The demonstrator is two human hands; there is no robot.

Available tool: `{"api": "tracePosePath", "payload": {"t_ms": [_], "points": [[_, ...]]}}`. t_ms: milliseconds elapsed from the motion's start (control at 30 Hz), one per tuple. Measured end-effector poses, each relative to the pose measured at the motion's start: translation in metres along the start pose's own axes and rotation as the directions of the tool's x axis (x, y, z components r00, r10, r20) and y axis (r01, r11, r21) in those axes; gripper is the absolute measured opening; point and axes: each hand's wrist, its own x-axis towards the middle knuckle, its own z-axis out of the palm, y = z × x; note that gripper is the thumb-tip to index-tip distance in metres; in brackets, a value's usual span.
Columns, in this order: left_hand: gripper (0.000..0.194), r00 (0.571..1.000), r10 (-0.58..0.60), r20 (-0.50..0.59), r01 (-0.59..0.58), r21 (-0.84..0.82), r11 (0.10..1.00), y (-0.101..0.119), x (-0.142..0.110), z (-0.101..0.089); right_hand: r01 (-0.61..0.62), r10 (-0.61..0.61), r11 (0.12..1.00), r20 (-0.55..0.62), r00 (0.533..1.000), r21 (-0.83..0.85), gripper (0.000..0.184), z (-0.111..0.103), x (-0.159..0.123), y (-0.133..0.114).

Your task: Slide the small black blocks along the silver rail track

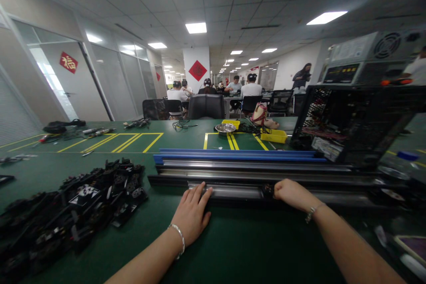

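Note:
My left hand [193, 213] lies with fingers stretched out on the near edge of a long black metal rail [233, 192], whose grey inner channel faces up. Further right along the same rail, my right hand [293, 193] is closed in a fist-like grip. At its fingers is a small black part [267, 190], sitting in the channel; its exact kind is too dark to make out. Behind this rail lie more dark rails and a blue rail [233, 155], all running parallel across the table.
A heap of black parts [100, 199] covers the left side of the green table [179, 137]. At right stands an open computer case [346, 120] with power supplies on top. A metal bowl [225, 129] and yellow trays [273, 136] are behind the rails. People sit further back.

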Motion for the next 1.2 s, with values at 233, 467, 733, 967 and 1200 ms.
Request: {"api": "tracePosePath", "payload": {"t_ms": [233, 467, 733, 967, 1200], "points": [[0.062, 1.000, 0.001, -0.012, -0.001, 0.003, 1.000, -0.001, -0.001, 0.002, 0.006, -0.006, 1.000, 0.000, 1.000, 0.012, 0.011, 0.007, 0.005, -0.001], [0.061, 1.000, -0.003, -0.009, 0.003, -0.004, 1.000, 0.000, 0.000, 0.000, 0.017, -0.017, 1.000, -0.006, 1.000, 0.020, 0.012, 0.012, 0.005, -0.002], [0.059, 1.000, 0.004, -0.018, -0.004, -0.012, 1.000, -0.001, 0.000, 0.001, 0.011, -0.013, 0.999, -0.056, 0.998, -0.032, 0.008, 0.010, 0.002, -0.009], [0.061, 1.000, -0.002, -0.013, 0.002, -0.015, 1.000, -0.001, 0.000, 0.000, 0.055, -0.069, 0.994, -0.140, 0.988, -0.097, 0.021, 0.009, -0.004, -0.017], [0.060, 1.000, 0.003, -0.025, -0.004, -0.015, 1.000, -0.001, 0.000, 0.001, 0.029, -0.039, 0.997, -0.142, 0.989, -0.071, 0.021, 0.012, -0.006, -0.027]]}}
